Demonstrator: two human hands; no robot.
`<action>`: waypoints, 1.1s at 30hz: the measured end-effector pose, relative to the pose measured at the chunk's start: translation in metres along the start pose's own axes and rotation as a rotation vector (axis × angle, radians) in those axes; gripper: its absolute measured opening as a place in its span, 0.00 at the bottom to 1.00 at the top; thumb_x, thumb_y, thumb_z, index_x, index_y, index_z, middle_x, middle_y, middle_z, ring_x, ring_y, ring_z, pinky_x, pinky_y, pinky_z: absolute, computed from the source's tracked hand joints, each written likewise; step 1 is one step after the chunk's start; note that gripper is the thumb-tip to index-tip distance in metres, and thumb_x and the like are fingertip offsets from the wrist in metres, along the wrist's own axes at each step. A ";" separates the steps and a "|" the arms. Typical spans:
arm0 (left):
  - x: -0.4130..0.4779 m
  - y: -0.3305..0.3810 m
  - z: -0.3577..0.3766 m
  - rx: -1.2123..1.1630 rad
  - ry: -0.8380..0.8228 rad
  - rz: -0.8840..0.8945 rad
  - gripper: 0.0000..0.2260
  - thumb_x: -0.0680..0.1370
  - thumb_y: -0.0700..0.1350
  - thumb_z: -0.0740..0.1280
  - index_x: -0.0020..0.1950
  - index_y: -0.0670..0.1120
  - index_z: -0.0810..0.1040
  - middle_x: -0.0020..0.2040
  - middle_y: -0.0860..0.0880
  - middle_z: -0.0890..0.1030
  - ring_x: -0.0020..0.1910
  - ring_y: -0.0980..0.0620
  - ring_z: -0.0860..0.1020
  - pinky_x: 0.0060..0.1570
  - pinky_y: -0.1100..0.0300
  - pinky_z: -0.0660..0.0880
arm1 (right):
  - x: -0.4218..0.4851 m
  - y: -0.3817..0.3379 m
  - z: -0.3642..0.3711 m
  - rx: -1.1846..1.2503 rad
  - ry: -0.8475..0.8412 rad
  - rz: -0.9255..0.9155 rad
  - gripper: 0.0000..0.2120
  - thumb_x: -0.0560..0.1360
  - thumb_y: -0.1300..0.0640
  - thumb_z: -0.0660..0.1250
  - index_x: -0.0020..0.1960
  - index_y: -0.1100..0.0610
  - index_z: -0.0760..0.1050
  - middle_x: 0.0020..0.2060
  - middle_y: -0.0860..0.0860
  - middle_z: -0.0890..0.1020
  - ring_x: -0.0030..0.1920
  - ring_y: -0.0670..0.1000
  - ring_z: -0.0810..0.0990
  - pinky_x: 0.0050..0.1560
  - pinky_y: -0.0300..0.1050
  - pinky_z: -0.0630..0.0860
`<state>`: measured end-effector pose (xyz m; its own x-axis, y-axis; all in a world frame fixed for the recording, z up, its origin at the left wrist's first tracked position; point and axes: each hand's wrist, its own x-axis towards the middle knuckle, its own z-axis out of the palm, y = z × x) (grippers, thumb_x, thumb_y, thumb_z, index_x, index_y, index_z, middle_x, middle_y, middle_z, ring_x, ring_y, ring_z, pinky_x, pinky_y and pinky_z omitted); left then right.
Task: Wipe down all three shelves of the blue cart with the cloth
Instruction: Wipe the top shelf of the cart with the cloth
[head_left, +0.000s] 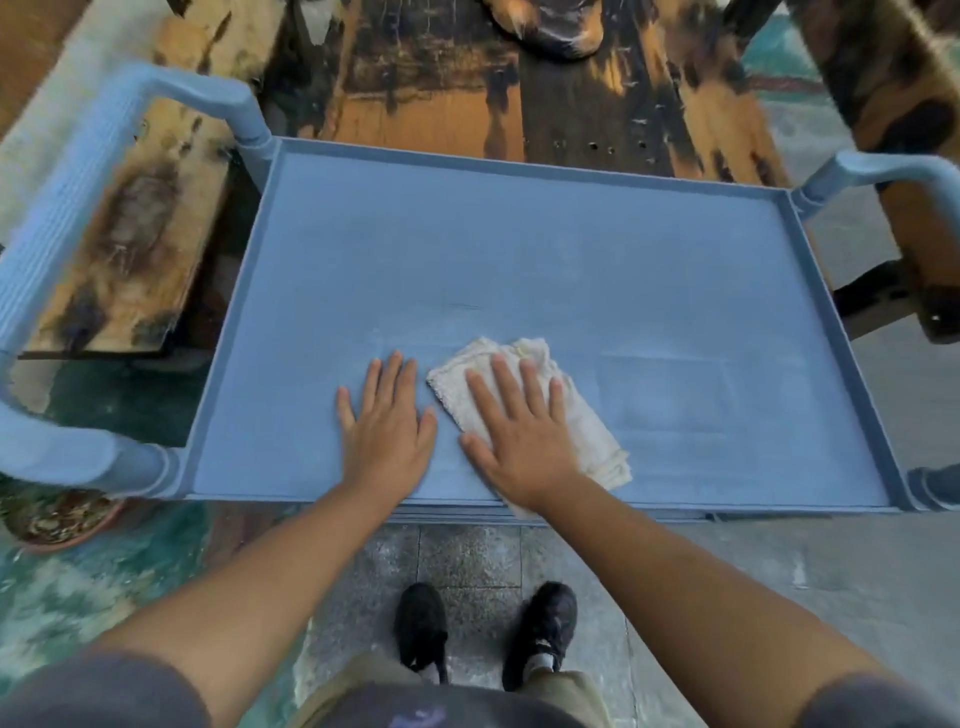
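1. Your right hand (519, 431) lies flat on the cloth (589, 426), fingers straight and spread, pressing it down rather than gripping it
2. Your left hand (387, 421) rests just beside it on the bare top shelf (519, 249), palm down with fingers spread, holding nothing and not touching the cloth
3. The cloth is white and folded. It sits near the near edge of the top shelf, a little right of the middle, and its near end reaches that rim under your wrist
4. By my reading you are on the first of the three shelves of the blue cart (78, 208). Pale dusty patches and faint streaks show right of the cloth and across the far half, so most of this surface looks unwiped
5. The far edge, both far corners and the right side lie well apart from the cloth, and I judge they are left to do
6. The two lower shelves are hidden under the top one, so you cannot tell their state from here. Count both as remaining
7. No brand, label or writing can be read on the cart or the cloth. A purple mark on your dark shirt (415, 719) is cut off at the frame edge and too blurred to make out
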<state>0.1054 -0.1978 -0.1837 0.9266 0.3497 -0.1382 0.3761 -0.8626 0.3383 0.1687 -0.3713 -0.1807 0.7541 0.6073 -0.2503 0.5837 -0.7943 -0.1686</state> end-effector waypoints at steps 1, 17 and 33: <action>0.003 0.000 -0.004 -0.006 -0.001 0.037 0.26 0.80 0.51 0.58 0.78 0.48 0.58 0.80 0.51 0.56 0.79 0.47 0.53 0.74 0.37 0.50 | -0.002 0.000 -0.006 0.026 -0.005 0.009 0.34 0.82 0.35 0.50 0.83 0.45 0.43 0.82 0.50 0.41 0.81 0.59 0.38 0.77 0.66 0.39; 0.035 0.020 -0.028 0.514 0.065 0.941 0.16 0.68 0.36 0.68 0.54 0.48 0.75 0.49 0.47 0.78 0.47 0.44 0.78 0.40 0.51 0.71 | -0.059 -0.030 -0.017 -0.118 0.069 0.300 0.18 0.74 0.54 0.69 0.60 0.56 0.68 0.55 0.56 0.74 0.51 0.60 0.76 0.42 0.52 0.70; -0.070 0.001 -0.060 0.169 -0.214 0.632 0.07 0.78 0.44 0.60 0.53 0.44 0.72 0.51 0.44 0.78 0.48 0.39 0.77 0.41 0.51 0.69 | -0.101 -0.010 -0.033 -0.043 0.075 0.119 0.04 0.77 0.62 0.61 0.47 0.54 0.67 0.48 0.55 0.80 0.50 0.61 0.80 0.37 0.48 0.65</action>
<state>0.0410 -0.2013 -0.1182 0.9407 -0.3046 -0.1490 -0.2582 -0.9283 0.2675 0.0971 -0.4242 -0.1223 0.8383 0.5095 -0.1938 0.4998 -0.8604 -0.1002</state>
